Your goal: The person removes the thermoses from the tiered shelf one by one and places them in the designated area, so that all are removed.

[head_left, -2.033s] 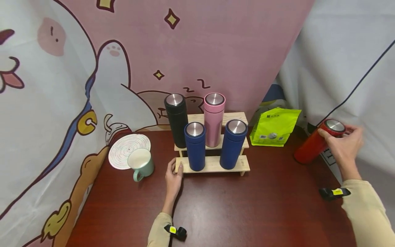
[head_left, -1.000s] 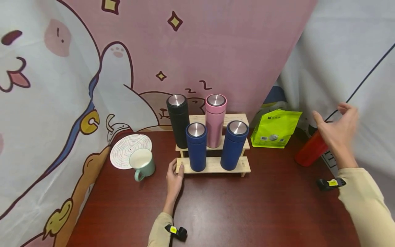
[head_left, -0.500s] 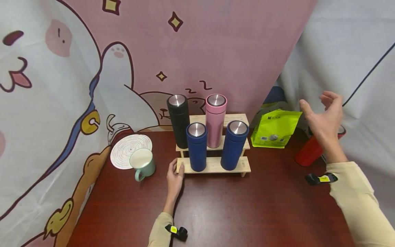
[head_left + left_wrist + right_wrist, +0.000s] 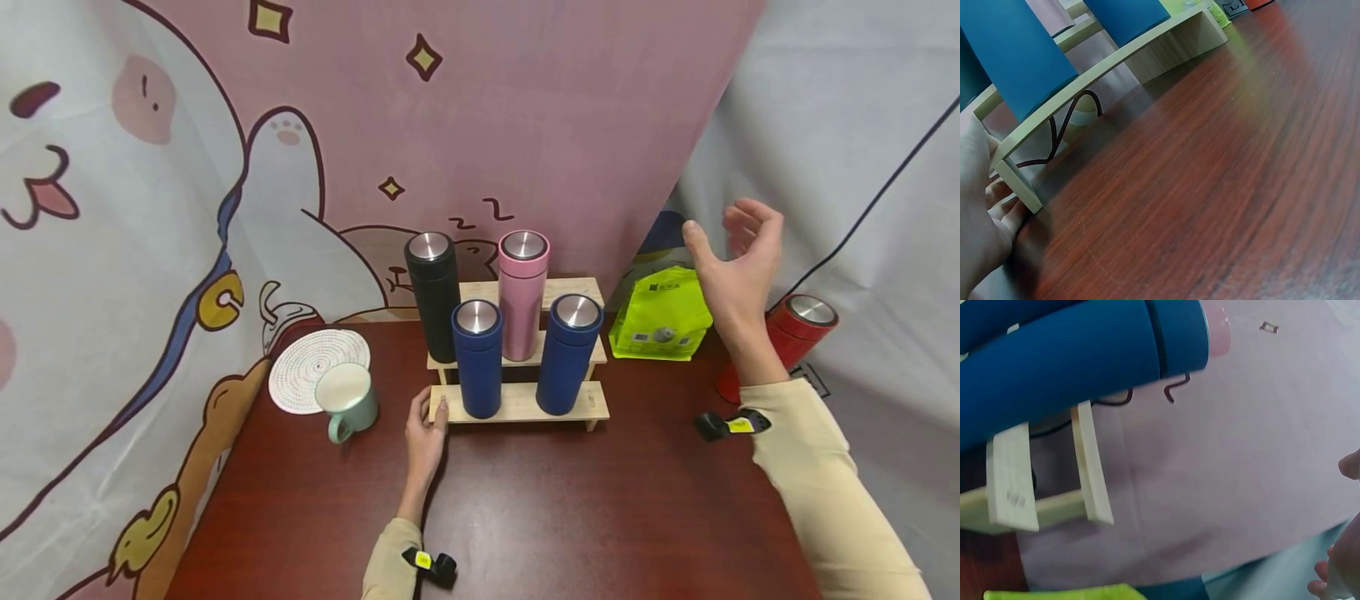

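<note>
A stepped wooden rack (image 4: 517, 402) on the red-brown table (image 4: 570, 517) carries a black flask (image 4: 432, 293), a pink flask (image 4: 522, 292) and two blue flasks (image 4: 477, 357) (image 4: 567, 352). My left hand (image 4: 424, 429) rests with relaxed fingers against the rack's front left corner (image 4: 1017, 181). My right hand (image 4: 735, 267) hovers open in the air, empty, above a green pouch (image 4: 658, 315). A red flask (image 4: 787, 333) leans at the right, behind that forearm. The right wrist view catches a blue flask (image 4: 1079, 359) and the rack (image 4: 1016, 487) sideways.
A mint mug (image 4: 347, 400) stands beside a round woven coaster (image 4: 317, 367) left of the rack. Printed cloth backdrops hang behind and to the right. Bare tabletop stretches in front of the rack.
My right hand let go of the red flask, opened, and moved up and left, towards the rack. The red flask stays leaning at the right. My left hand has not moved.
</note>
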The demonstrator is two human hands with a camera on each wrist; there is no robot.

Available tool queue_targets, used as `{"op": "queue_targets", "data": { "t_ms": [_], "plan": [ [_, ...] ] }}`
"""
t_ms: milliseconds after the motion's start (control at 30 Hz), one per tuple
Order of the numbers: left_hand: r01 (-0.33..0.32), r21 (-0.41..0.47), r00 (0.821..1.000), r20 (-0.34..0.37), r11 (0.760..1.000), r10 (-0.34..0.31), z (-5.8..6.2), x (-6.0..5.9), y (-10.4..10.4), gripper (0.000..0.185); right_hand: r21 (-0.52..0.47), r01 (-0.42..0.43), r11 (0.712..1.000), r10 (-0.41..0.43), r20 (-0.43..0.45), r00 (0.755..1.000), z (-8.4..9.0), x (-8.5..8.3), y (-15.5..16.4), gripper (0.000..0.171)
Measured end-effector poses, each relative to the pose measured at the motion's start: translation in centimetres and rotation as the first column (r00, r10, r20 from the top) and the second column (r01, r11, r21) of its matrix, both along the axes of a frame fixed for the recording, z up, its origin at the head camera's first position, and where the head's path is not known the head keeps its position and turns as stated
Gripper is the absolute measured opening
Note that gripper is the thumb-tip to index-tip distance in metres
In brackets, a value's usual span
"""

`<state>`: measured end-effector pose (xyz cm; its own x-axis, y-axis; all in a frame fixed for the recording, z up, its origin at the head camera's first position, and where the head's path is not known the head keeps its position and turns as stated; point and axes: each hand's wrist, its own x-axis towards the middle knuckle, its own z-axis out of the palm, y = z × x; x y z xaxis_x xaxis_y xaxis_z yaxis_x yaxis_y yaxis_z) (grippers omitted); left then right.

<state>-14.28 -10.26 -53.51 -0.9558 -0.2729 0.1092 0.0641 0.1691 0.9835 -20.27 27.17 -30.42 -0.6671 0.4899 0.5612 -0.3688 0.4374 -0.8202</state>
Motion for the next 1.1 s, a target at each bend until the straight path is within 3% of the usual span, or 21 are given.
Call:
{"op": "queue_targets", "data": {
  "t_ms": [167,567,1100],
  "plan": [
    [0.003,0.005,1.000,-0.001,1.000,-0.003,0.0,0.0,-0.1,0.045,-0.030,-0.051,0.998,0.050,-0.034,0.998,0.5,-0.4,-1.8,0.055],
    [-0.005,0.016,1.000,-0.001,1.000,0.005,0.0,-0.1,-0.1,0.045,-0.052,-0.188,0.981,0.187,-0.016,0.982,1.9,0.0,-6.6,0.058],
    [0.001,0.023,1.000,-0.004,1.000,-0.001,-0.1,-0.1,0.0,0.044,0.064,-0.328,0.942,0.326,0.041,0.944,2.2,0.9,-11.5,0.065]
  ]
}}
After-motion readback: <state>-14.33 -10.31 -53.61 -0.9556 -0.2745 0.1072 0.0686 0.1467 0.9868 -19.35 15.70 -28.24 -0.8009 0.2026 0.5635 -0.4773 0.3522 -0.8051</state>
